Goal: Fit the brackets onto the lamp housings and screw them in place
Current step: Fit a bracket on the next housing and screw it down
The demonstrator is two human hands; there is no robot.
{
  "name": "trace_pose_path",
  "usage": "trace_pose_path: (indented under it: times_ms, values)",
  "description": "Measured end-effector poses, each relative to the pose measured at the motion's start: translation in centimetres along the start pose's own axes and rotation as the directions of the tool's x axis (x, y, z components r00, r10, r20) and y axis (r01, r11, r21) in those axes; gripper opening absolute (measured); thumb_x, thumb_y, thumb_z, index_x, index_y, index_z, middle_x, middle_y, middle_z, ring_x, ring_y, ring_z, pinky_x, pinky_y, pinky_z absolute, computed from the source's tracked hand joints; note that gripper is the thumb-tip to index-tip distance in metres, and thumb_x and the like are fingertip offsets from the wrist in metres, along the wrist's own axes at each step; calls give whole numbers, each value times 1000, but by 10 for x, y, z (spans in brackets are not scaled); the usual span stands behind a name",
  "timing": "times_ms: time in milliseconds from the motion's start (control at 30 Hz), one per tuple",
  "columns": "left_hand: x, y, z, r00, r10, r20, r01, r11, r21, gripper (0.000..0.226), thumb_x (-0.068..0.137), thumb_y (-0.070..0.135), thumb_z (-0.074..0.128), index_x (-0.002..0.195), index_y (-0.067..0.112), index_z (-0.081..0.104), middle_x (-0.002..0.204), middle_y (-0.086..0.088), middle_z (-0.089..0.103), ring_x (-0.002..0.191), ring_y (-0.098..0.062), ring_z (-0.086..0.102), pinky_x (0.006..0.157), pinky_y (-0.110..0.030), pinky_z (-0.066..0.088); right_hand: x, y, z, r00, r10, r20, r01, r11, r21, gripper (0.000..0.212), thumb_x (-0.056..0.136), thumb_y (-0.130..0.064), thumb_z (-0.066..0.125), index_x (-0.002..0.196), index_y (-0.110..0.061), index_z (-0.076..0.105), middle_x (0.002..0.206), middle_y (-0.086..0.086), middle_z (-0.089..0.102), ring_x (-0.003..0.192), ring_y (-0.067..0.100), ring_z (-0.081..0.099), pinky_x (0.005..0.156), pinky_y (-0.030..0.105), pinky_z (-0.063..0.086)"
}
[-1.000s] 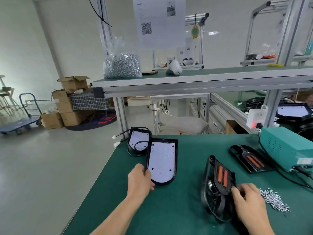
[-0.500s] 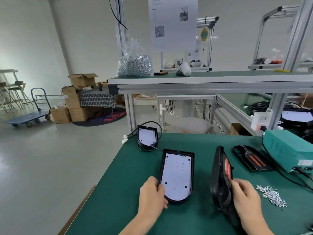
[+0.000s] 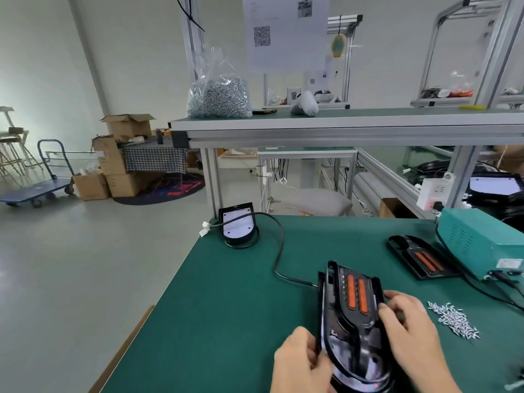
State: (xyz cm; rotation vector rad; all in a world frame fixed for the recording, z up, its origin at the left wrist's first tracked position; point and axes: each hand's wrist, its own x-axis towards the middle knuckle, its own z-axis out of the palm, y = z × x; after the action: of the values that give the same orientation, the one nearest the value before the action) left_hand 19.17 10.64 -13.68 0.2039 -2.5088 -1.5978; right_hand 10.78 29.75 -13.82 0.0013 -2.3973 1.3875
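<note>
A black bracket with two orange strips (image 3: 355, 300) lies on top of a lamp housing (image 3: 344, 361) near the table's front edge. My left hand (image 3: 302, 364) grips the housing's left rim. My right hand (image 3: 408, 333) holds the bracket's right edge, fingers curled over it. A black cable (image 3: 279, 251) runs from this housing to a smaller lamp part (image 3: 237, 226) at the table's far left corner. A second bracket with orange strips (image 3: 422, 258) lies flat at the right. Loose silver screws (image 3: 452, 320) are piled right of my right hand.
A teal power box (image 3: 482, 241) stands at the right edge of the green table (image 3: 221, 307). Overhead, a shelf (image 3: 340, 129) carries a bag of screws (image 3: 219, 99) and a white device (image 3: 304, 103). The table's left edge drops to open floor.
My left hand drew the white-faced housing across the table to the bracket. The bracket, held upright on edge by my right hand, now lies tipped over onto the housing. The view shifted right.
</note>
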Motion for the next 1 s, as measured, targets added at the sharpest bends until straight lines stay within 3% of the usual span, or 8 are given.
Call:
trace_pose_path:
  times_ms: [133,200,267,400,567,733,867,1000]
  values:
    - [27,16,-23,984,44,174,-58,996,72,37,86,46,57,73,11,58,64,-4,65,53,-18,64,60,-26,53,4,20,-15,1000,25,-8,-25,1000,16,36,90,-1,69,61,-19,56,109,-1,67,91,24,62,75,11,39]
    - [76,20,-41,986,165,-19,-155,957,246,28,94,35,56,81,11,62,80,-7,67,77,-27,66,75,-35,54,5,26,-16,999,44,-7,-44,998,51,39,90,0,69,62,-24,56,107,-8,66,85,12,62,70,5,37]
    - [134,24,-64,948,282,-149,-169,839,517,15,96,24,54,103,14,63,108,-4,61,103,-25,56,89,-35,46,7,29,-14,999,47,-5,-47,997,67,39,89,1,69,65,-27,57,107,-10,67,85,0,63,69,3,38]
    - [232,19,-96,953,260,-155,-27,581,814,37,91,9,53,128,12,51,134,-6,51,124,-28,44,99,-38,39,8,29,-12,999,33,9,-34,995,89,41,88,5,69,63,-24,55,109,-9,68,85,-9,62,69,1,39]
    - [283,5,-106,978,205,-44,-51,435,899,38,96,13,45,133,18,48,141,-5,53,134,-29,40,105,-43,36,7,30,-13,1000,7,17,-8,995,103,46,85,10,70,60,-25,54,103,-9,71,86,-2,61,75,11,41]
    - [293,-8,-110,967,237,-93,7,341,940,28,97,14,44,118,20,62,115,-7,66,114,-28,52,98,-37,36,6,24,-13,1000,-16,5,15,995,101,50,83,11,71,55,-24,49,104,-8,71,83,-2,61,71,8,40]
    - [282,4,-105,925,370,-83,-83,412,908,22,97,16,49,92,11,70,89,-8,66,89,-29,58,77,-35,43,8,21,-16,999,-14,41,9,993,115,36,83,8,71,60,-10,52,107,-5,70,89,-1,61,75,12,42]
    - [251,21,-82,958,287,-7,-174,598,783,33,104,31,42,93,7,63,93,-13,68,86,-32,60,71,-38,47,5,17,-18,999,22,47,-28,991,133,33,84,4,70,60,-9,50,107,-9,69,96,-2,61,85,28,46]
